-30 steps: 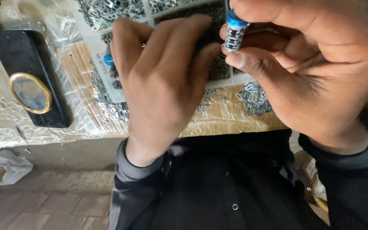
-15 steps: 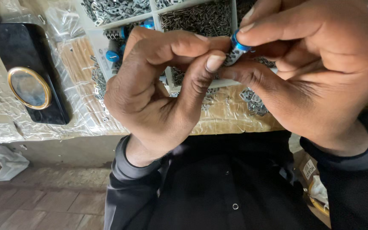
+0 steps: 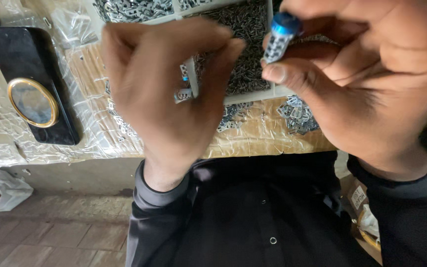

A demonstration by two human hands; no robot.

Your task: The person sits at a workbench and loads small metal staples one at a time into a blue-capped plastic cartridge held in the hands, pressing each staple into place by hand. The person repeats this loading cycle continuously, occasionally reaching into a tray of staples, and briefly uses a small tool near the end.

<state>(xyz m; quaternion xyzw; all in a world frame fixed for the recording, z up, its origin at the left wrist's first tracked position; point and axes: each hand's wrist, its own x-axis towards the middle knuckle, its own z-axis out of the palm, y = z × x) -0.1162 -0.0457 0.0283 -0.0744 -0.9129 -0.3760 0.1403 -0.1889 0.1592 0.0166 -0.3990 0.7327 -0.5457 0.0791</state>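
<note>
Landmark: white compartment tray [image 3: 253, 97], at the top centre of the wrapped tabletop.

- White compartment tray. Divided by white walls. The large middle compartment holds a dense heap of small dark metal pins or screws [image 3: 245, 54]; too fine to tell which. The compartment on its upper left holds silver stamped metal clips [image 3: 134, 9].
- Loose metal clips [image 3: 296, 112]. A small pile lying on the plastic film just outside the tray's near wall, with a thinner scatter along the same wall further left.
- Left hand [image 3: 166, 99]. Raised in front of the tray's left part and blurred. Fingers curled narrow, thumb and forefinger pinching a small silver clip [image 3: 184, 94] just above the tray's near wall.
- Right hand [image 3: 366, 84]. In front of the tray's right part. Closed firmly around a blue-capped cylindrical piece [image 3: 278, 35], its body ringed with silver metal, held between thumb and fingers over the tray's right edge. The small clip is near it, not touching.
- Black phone [image 3: 30, 84]. Well left of the tray, lying flat, with a gold-rimmed round disc on its back.
- Clear plastic film [image 3: 6, 143]. Crinkled wrap covering the table [image 3: 253, 138] under the tray and phone.
- Bundle of thin wooden sticks [image 3: 92, 74]. Under the film, between tray and phone.
</note>
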